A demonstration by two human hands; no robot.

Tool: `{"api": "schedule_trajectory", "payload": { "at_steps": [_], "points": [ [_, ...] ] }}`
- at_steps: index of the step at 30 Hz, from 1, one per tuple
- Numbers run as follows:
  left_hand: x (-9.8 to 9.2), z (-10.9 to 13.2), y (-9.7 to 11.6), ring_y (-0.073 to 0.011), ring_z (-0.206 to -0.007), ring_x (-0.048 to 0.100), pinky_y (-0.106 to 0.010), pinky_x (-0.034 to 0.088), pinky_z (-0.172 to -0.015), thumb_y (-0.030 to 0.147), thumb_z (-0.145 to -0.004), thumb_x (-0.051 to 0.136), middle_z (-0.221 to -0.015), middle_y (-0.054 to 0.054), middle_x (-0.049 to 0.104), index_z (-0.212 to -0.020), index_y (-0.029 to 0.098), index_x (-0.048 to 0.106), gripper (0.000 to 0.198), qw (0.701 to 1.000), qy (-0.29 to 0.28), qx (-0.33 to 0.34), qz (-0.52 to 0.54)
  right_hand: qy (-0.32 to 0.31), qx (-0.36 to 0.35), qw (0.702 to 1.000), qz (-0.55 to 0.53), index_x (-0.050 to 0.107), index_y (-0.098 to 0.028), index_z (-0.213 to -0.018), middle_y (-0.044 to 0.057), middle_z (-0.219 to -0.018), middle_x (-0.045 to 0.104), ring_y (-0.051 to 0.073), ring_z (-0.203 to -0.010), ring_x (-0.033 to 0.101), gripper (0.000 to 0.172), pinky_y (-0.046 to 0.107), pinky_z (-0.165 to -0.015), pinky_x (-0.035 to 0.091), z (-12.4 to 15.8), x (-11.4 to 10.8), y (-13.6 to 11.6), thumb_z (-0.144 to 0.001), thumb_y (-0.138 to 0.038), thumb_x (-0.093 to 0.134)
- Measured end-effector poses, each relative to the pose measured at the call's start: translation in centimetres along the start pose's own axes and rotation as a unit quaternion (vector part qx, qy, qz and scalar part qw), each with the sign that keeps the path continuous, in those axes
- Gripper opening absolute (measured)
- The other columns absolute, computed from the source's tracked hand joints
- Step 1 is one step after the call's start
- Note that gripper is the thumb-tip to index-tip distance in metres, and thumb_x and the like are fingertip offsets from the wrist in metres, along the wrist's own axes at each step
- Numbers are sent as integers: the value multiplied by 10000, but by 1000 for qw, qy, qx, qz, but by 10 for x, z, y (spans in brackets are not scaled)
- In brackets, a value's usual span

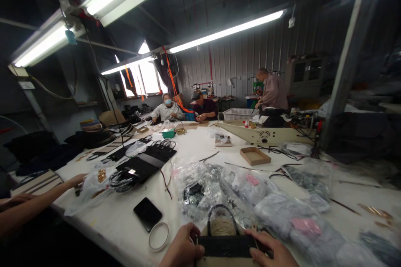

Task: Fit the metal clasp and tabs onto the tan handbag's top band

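Observation:
At the bottom edge my left hand (183, 247) and my right hand (270, 249) grip the two ends of a flat black panel (226, 245). Both have their fingers curled over it. A thin pin-like piece stands up by my left thumb. A black loop handle (221, 208) arches just beyond the panel, over a ball of tan cord (222, 226). The panel rests on a tan board at the near edge of the white table (125, 221).
A black phone (147, 213) and a white ring (158, 235) lie left of my hands. Clear plastic bags of parts (250, 194) crowd the table ahead and right. Another person's arm (40, 202) reaches in from the left. Three people work at the far end.

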State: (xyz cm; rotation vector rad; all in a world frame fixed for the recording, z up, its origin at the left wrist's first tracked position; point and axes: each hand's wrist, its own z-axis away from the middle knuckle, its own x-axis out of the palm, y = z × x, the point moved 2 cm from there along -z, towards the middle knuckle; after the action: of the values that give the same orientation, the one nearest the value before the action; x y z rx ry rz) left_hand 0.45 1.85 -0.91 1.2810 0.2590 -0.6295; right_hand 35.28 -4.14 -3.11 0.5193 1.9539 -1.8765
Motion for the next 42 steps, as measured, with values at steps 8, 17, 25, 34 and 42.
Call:
{"api": "schedule_trajectory", "payload": {
  "at_steps": [8,17,25,34,42],
  "points": [
    [-4,22,35,-152,-723,552,-273,405,-706,291,-722,780,-788,15,680,-1360,40,772,685,993,-72,12,92,15,-15,1000,-3,813,-199,-1384,110,-1260,805,297,-1160,721,518,445,-1105,530,16,-9,-42,-922,-406,699],
    [-7,19,33,-156,-703,522,-277,387,-665,304,-741,752,-755,19,664,-1434,79,767,729,997,-79,20,14,-45,23,999,-20,802,-265,-1408,75,-1179,791,279,-1098,718,533,408,-1032,533,6,-13,-25,-891,-388,754],
    [-11,19,40,-228,-771,626,-317,461,-703,383,-740,707,-866,-67,769,-1422,54,769,760,995,-76,48,-34,3,28,1000,-1,836,-269,-1349,82,-1181,809,272,-1049,719,495,407,-1005,546,6,-8,-28,-859,-309,773],
    [-6,19,43,-226,-797,677,-297,479,-719,234,-777,639,-925,-68,814,-1305,108,845,580,990,-71,94,-78,22,63,998,-21,802,-245,-1402,68,-1197,863,276,-1054,780,572,398,-991,580,10,-10,-35,-834,-307,815],
    [-7,20,30,-172,-730,615,-271,446,-681,181,-757,744,-872,-26,782,-1357,114,819,609,998,-52,34,-9,55,67,985,151,840,-225,-1319,84,-982,870,302,-926,812,505,374,-845,587,-5,-39,-58,-846,-403,834]
  ]
}}
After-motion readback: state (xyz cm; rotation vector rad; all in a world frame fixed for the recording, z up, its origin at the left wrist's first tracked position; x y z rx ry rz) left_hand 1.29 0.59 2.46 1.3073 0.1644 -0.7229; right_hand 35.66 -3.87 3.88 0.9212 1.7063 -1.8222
